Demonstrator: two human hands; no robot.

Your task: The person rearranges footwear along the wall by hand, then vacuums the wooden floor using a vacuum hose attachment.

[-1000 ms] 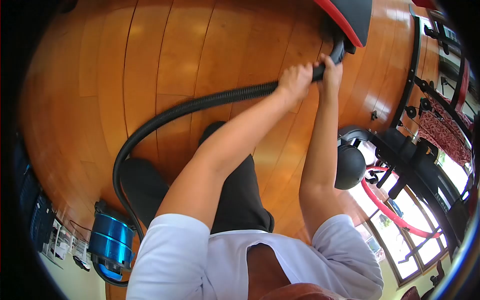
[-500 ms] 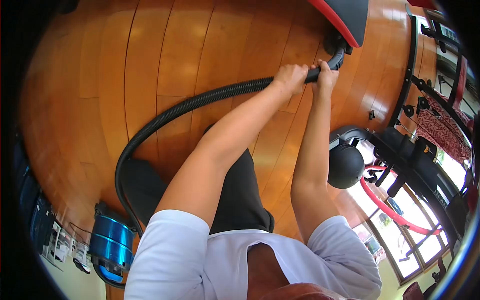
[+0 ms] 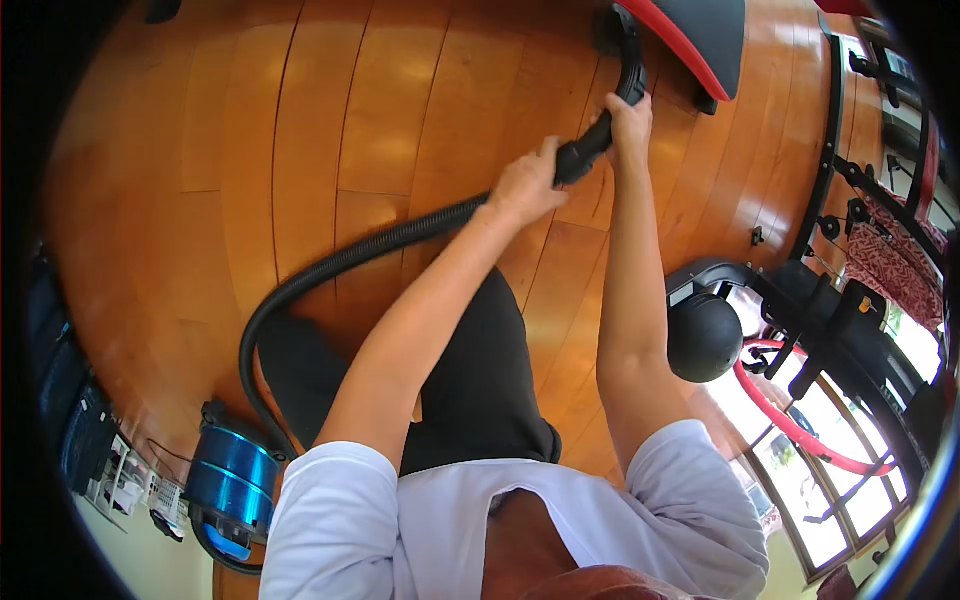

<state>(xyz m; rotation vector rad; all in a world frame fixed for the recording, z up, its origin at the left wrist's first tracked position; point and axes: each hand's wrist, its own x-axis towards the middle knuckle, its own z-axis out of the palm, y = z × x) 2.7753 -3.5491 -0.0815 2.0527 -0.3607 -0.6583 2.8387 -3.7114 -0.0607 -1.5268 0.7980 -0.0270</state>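
Observation:
A black vacuum cleaner hose (image 3: 375, 243) curves from the left up to a stiff bent handle tube (image 3: 630, 55). My right hand (image 3: 628, 128) is closed round this handle tube, close to its bend. Lower down, my left hand (image 3: 525, 187) wraps the hose just behind its thick end cuff (image 3: 580, 160); the fingers are slightly blurred. The far end of the tube is beside the red-edged black pad, low over the wooden floor. At lower left stands the shiny blue vacuum cleaner canister (image 3: 235, 465), which the hose runs down towards.
The red-edged black pad (image 3: 700, 40) juts in at the top. Gym equipment with black bars (image 3: 840, 320), a black ball (image 3: 705, 338) and a red ring (image 3: 775, 415) are at right. Wooden floorboards (image 3: 380, 110) stretch ahead. A white rack (image 3: 125, 485) holds items at lower left.
The tube end has swung left and out from under the pad, so more of it shows. Both hands moved left, the left one also down towards me, and they are now farther apart.

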